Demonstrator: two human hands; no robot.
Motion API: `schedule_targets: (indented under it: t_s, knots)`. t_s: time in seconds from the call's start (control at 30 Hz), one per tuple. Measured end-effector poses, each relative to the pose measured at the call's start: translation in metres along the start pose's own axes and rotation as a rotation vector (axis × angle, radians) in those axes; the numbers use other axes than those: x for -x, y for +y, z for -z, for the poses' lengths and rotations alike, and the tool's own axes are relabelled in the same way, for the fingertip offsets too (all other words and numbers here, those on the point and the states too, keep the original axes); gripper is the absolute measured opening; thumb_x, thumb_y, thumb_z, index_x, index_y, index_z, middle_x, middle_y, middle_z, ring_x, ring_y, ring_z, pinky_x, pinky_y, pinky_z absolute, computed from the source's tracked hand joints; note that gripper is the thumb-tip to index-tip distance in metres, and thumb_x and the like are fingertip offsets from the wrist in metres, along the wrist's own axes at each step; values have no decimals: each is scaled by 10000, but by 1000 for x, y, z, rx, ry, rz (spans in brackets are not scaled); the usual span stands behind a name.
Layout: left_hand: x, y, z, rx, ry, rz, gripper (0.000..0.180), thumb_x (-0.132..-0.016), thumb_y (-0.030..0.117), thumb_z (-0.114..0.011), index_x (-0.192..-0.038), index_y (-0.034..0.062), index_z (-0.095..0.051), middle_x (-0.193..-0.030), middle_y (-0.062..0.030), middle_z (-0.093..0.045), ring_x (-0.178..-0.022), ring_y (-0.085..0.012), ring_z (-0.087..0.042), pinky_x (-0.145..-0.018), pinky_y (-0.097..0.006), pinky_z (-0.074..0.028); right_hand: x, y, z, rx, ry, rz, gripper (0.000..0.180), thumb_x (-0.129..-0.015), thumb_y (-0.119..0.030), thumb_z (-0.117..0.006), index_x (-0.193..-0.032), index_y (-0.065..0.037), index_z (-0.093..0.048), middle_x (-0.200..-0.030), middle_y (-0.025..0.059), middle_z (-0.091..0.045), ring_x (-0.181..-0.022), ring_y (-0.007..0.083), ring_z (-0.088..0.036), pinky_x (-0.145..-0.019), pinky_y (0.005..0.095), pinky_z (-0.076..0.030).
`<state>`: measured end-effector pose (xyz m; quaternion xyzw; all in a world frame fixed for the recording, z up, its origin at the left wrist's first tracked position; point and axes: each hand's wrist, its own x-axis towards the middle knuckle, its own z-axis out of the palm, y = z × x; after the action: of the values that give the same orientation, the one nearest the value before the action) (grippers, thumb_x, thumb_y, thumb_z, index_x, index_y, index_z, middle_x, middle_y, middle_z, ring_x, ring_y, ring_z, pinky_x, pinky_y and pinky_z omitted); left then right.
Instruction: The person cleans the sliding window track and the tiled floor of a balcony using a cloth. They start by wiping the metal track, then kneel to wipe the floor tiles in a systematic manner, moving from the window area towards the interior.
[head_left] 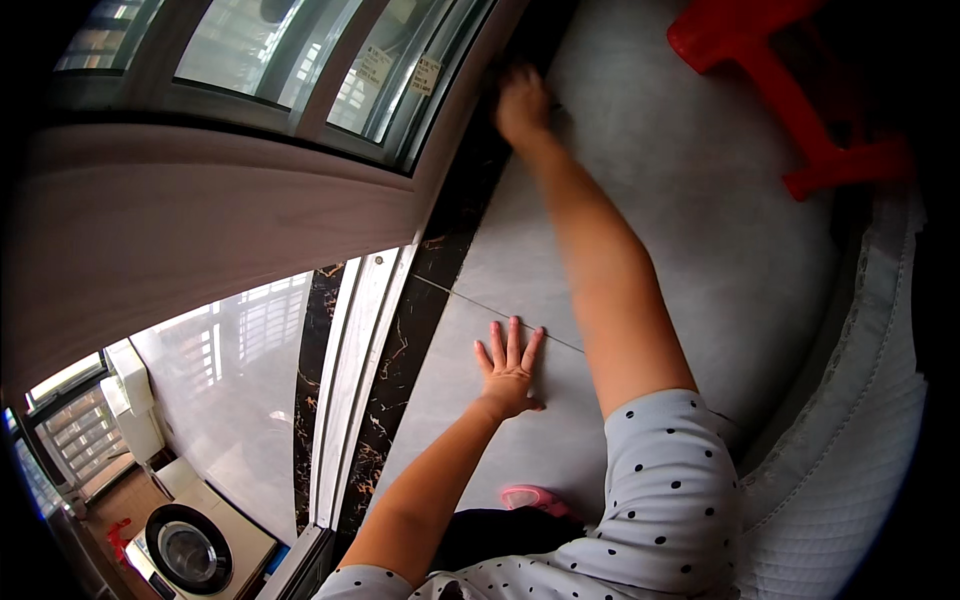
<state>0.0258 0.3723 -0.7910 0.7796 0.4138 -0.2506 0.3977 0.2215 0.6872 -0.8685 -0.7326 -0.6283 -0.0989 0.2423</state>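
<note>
My left hand [508, 380] lies flat on the grey floor tile [470, 240], fingers spread, with nothing held. It rests beside the black marble border strip [395, 365]. My right arm stretches far forward, and my right hand [523, 105] is low at the dark border by the foot of the wall panel [230, 200]. Its fingers are blurred and in shadow, so whether they hold anything is hidden.
A red plastic stool [790, 100] stands at the far right. White quilted bedding [850, 450] hangs along the right side. To the left run a white door track [350, 390] and glass panes [265, 55]. A washing machine [190, 548] is at lower left; a pink shoe [535, 497] shows below me.
</note>
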Motion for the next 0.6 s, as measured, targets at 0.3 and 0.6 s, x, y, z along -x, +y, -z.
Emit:
schedule_targets:
  t_s: [0.3, 0.6]
  knots:
    - [-2, -16, -17, -117, -76, 47, 1239, -468, 548, -777, -1417, 134, -97, -1455, -207, 63, -1283, -488, 176, -944, -681, 75, 181, -142, 69, -546, -121, 309, 230, -591, -85, -602, -821, -71, -612, -1026, 89, -551, -1060, 288, -475, -897, 422, -392]
    - [4, -12, -13, 3, 97, -43, 1278, -443, 509, -804, -1425, 166, -62, -1450, -241, 58, -1301, -481, 124, -992, -637, 8, 222, -123, 162, -1418, -423, -307, 330, -623, 107, -507, -871, -65, -641, -904, 91, -609, -895, 268, -561, -823, 339, -443]
